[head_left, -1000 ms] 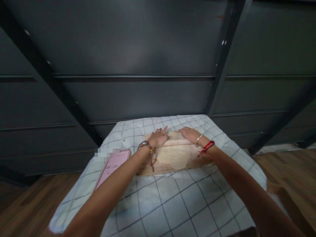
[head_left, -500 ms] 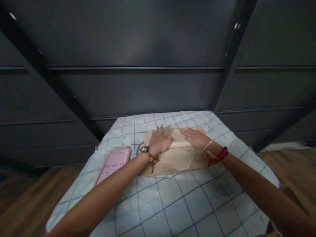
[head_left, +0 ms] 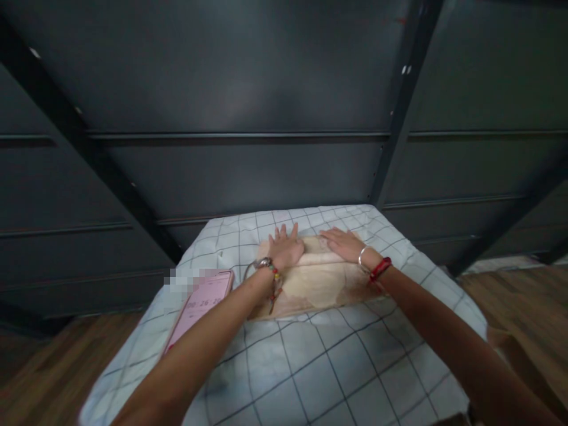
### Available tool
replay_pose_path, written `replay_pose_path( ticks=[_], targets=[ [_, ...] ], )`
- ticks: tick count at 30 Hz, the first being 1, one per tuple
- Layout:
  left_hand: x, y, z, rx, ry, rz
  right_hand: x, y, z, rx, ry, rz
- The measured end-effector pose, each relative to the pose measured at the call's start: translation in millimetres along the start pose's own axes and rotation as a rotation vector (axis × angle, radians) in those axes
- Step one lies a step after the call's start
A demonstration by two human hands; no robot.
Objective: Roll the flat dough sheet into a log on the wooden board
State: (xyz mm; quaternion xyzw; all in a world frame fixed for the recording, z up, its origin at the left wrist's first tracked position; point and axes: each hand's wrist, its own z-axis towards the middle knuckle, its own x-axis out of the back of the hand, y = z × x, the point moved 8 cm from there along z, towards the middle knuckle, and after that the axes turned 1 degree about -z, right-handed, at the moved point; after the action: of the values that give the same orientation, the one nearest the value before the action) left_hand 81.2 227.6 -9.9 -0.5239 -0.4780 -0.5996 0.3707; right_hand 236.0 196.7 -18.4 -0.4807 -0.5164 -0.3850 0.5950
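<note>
A tan, flat rectangular sheet or board (head_left: 319, 290) with darker brown patches lies on the checked cloth. Across its far half runs a pale roll-like band (head_left: 326, 258); its material is unclear. My left hand (head_left: 286, 249) rests palm down on the left part of this band, fingers spread and pointing away from me. On the right part lies my right hand (head_left: 344, 244), flat, its fingers stretched toward the left. Neither hand is wrapped around anything. Beaded and metal bracelets sit on the left wrist, a silver bangle and red band on the right.
A pink-framed phone (head_left: 199, 305) showing a timer lies left of the sheet, partly behind my left forearm. The white checked cloth (head_left: 306, 367) covers the table. Dark metal panels (head_left: 248, 177) stand behind it, and wooden floor (head_left: 89, 349) shows at both sides.
Both hands have shifted slightly away from me, toward the sheet's far edge, staying flat. The view has tilted a little, and the phone's timer has advanced.
</note>
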Motion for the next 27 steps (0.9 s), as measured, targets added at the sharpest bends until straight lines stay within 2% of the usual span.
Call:
replay_pose_path(
  ticks=[3,8,10,14,16,20,23,25,27],
  targets=[
    [0.0,-3.9,1.1,0.069,-0.011,-0.001,2.2,5.6,2.1,-0.083,0.009,-0.004],
    [-3.8,6.6,-18.9,-0.077,0.043,0.037,-4.3,-13.0,-22.5,0.092,-0.004,0.004],
    [-1.9,6.6,-16.9,-0.057,0.053,0.036,-4.4,-10.4,-22.5,0.06,-0.004,0.001],
    [2.7,1.8,4.1,0.071,0.01,0.004,-0.5,4.0,-0.3,-0.065,-0.006,-0.005],
    [2.2,1.8,4.7,0.083,0.003,0.014,-0.3,4.0,1.8,-0.057,0.008,-0.011],
    [0.1,10.1,-29.9,-0.05,0.098,0.078,-5.9,-15.6,-34.4,0.058,0.041,-0.022],
    [2.2,14.3,-53.6,-0.096,0.185,0.107,-8.9,-27.6,-63.9,0.084,0.036,-0.05],
    [2.4,15.4,-49.8,-0.086,0.158,0.092,-9.1,-29.4,-66.1,0.081,0.005,-0.048],
    [0.7,14.4,-33.4,-0.042,0.064,0.063,-7.1,-24.9,-54.4,0.048,-0.016,-0.025]
  ],
)
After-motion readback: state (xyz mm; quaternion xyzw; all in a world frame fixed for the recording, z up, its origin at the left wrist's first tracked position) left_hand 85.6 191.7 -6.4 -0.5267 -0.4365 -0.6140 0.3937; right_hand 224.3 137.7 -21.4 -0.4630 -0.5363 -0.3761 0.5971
